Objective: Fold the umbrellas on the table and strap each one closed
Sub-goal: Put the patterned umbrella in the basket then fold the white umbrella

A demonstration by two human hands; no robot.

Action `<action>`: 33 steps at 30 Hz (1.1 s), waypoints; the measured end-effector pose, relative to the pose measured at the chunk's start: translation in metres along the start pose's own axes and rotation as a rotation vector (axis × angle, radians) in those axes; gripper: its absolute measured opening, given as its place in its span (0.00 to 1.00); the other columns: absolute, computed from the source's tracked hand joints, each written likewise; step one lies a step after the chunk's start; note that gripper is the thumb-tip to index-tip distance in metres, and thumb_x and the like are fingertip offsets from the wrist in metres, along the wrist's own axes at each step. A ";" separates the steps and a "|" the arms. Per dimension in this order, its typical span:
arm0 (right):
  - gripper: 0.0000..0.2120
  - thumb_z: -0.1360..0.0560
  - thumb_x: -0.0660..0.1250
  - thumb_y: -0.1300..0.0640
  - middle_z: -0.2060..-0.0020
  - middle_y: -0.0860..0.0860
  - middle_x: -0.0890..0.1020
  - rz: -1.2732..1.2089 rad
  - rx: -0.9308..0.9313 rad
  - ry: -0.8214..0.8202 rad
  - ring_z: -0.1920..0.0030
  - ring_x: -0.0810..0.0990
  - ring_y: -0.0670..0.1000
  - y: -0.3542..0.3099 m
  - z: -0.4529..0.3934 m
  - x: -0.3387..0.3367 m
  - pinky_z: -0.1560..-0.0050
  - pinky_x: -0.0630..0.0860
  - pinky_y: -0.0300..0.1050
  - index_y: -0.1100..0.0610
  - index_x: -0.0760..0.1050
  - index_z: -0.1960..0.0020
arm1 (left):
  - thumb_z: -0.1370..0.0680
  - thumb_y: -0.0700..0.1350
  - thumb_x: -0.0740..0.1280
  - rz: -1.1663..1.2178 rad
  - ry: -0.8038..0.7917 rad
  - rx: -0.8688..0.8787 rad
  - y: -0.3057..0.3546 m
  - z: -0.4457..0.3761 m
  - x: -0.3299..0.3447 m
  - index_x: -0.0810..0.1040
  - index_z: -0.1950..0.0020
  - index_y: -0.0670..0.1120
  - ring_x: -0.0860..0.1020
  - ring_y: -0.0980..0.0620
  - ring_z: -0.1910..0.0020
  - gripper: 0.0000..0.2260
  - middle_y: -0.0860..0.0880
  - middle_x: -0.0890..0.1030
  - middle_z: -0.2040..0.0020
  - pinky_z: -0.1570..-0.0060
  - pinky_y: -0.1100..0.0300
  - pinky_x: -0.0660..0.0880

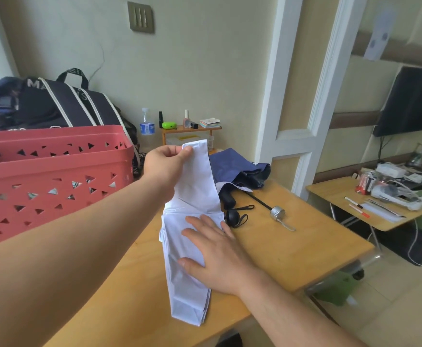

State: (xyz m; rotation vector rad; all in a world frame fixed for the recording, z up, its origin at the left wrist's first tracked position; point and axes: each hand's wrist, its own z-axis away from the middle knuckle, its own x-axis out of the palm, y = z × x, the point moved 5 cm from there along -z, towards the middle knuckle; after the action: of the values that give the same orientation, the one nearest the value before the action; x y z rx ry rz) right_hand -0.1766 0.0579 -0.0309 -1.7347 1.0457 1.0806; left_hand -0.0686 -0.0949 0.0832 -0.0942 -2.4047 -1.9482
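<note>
Grip: my left hand pinches the white umbrella flap; right hand flat, pressing pleats.
Risk: pleats may slide apart if my pressing eases.

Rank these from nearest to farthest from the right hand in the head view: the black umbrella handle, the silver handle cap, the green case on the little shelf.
Measured from the right hand, which presses flat on the white umbrella:
1. Black umbrella handle, just past the fingertips.
2. Silver handle cap, further right on the table.
3. Green case, on the small shelf against the back wall.
</note>
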 end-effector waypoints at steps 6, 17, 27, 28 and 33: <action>0.14 0.21 0.65 0.46 0.49 0.44 0.85 -0.274 0.045 0.527 0.43 0.82 0.47 0.010 0.011 -0.026 0.41 0.78 0.53 0.54 0.84 0.52 | 0.24 0.53 0.78 0.020 -0.012 0.002 0.010 0.036 -0.013 0.84 0.54 0.47 0.71 0.53 0.69 0.10 0.53 0.79 0.66 0.67 0.59 0.67; 0.28 0.27 0.79 0.52 0.45 0.44 0.78 -0.621 0.233 0.511 0.44 0.78 0.45 0.007 -0.007 -0.099 0.43 0.75 0.40 0.41 0.73 0.31 | 0.22 0.48 0.76 0.087 -0.083 0.028 -0.021 0.124 -0.042 0.86 0.52 0.43 0.84 0.57 0.57 0.07 0.50 0.88 0.56 0.51 0.60 0.78; 0.23 0.27 0.79 0.58 0.52 0.48 0.87 -0.871 0.295 0.454 0.49 0.85 0.47 -0.007 0.006 -0.078 0.44 0.81 0.45 0.44 0.78 0.35 | 0.22 0.46 0.75 0.066 -0.091 -0.028 -0.041 0.152 -0.052 0.86 0.53 0.43 0.82 0.57 0.58 0.06 0.50 0.87 0.58 0.52 0.57 0.77; 0.21 0.27 0.79 0.58 0.52 0.49 0.87 -0.876 0.308 0.454 0.49 0.85 0.48 -0.008 0.008 -0.074 0.44 0.81 0.47 0.44 0.80 0.37 | 0.21 0.45 0.75 0.056 -0.092 -0.030 -0.045 0.157 -0.053 0.85 0.53 0.44 0.81 0.59 0.60 0.06 0.52 0.86 0.60 0.54 0.59 0.76; 0.14 0.28 0.80 0.59 0.56 0.49 0.84 -0.857 0.372 0.438 0.54 0.83 0.48 -0.016 0.029 -0.047 0.47 0.82 0.44 0.41 0.83 0.50 | 0.23 0.46 0.77 -0.180 -0.039 0.113 -0.066 0.173 -0.062 0.81 0.53 0.49 0.80 0.58 0.57 0.06 0.55 0.84 0.57 0.52 0.60 0.75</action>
State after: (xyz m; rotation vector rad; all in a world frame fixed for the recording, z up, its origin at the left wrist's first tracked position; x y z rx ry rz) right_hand -0.1830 0.1002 0.0074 -1.8472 0.5667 -0.0307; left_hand -0.0112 0.0599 -0.0213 0.0924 -2.6267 -1.8888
